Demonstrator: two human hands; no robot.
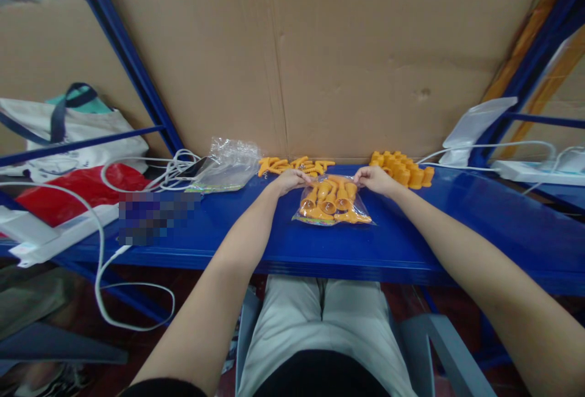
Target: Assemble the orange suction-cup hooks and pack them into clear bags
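A clear plastic bag (333,202) filled with several orange plastic pieces lies flat on the blue shelf (411,238) in front of me. My left hand (290,180) pinches the bag's far left corner, fingers closed on its top edge. My right hand (375,179) pinches the far right corner the same way. Behind the left hand lies a loose heap of orange T-shaped pieces (295,166). Behind the right hand stands a cluster of orange cup-like pieces (403,171).
A stack of empty clear bags (226,165) lies to the left, beside white cables (159,173) and a phone. A red bag (77,193) and a white tote (68,129) sit far left. A power strip (530,170) is at the right. Cardboard (356,62) backs the shelf.
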